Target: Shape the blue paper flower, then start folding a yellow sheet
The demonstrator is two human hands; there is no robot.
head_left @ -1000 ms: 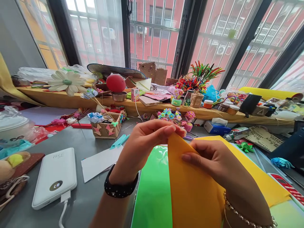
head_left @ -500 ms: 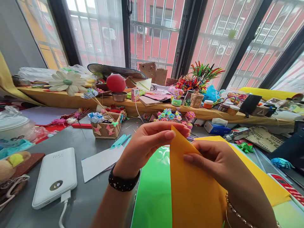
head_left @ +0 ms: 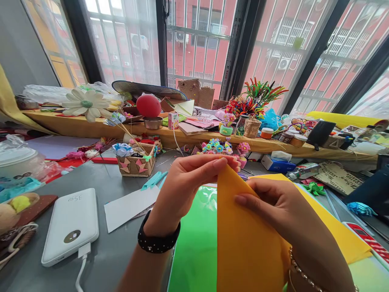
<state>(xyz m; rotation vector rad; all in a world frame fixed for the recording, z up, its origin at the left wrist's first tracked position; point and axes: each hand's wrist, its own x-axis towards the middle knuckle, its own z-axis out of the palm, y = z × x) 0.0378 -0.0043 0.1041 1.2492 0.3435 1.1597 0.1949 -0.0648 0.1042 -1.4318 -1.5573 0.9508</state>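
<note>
A folded sheet of orange-yellow paper [head_left: 243, 239] is held up between both hands, its narrow tip pointing upward. At that tip, my left hand [head_left: 194, 178] pinches the paper between thumb and fingers. My right hand [head_left: 273, 202] grips the slanted right edge lower down, thumb on the near face and fingers curled behind, partly hidden. Under the paper lies a glossy green sheet or board [head_left: 194, 243]. Another piece of yellow paper [head_left: 331, 223] rests on the table to the right, partly behind my right forearm.
On the grey table [head_left: 118, 259] at left lies a white power bank [head_left: 73, 223] with a cable. Nearby are a white paper strip [head_left: 130, 207] and a cardboard box [head_left: 136, 166]. A cluttered ledge [head_left: 197, 136] runs below the windows. A tissue pack [head_left: 278, 162] sits at right.
My left hand has shifted slightly at the paper's tip, its thumb now covering more of the point. My right hand stays almost in place.
</note>
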